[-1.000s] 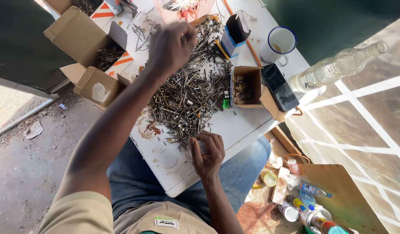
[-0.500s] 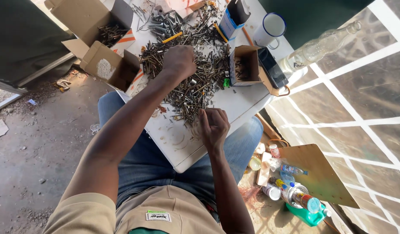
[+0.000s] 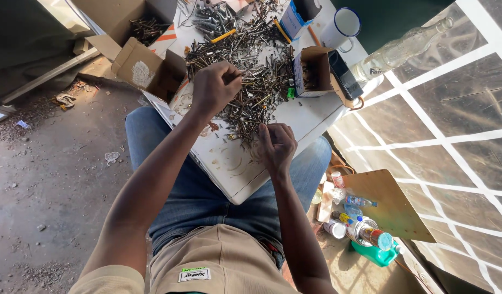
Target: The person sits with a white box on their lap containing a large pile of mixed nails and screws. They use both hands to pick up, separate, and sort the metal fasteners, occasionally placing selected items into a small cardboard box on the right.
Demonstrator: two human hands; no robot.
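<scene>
A big pile of dark screws and nails lies on a white board across my lap. My left hand is over the pile's left side, fingers closed in a fist around a few screws, one sticking out by the thumb. At the pile's near edge rests my right hand, its fingers curled down with the tips among the screws. What it holds is hidden.
An open cardboard box sits left of the board, with another one holding screws behind it. A small box, a black flat object, a white mug and a glass bottle stand at the right. A wooden board and cans lie on the floor.
My left hand came down from the far side of the pile to its left side, fist still closed. The right hand stayed at the near edge. The view shifted.
</scene>
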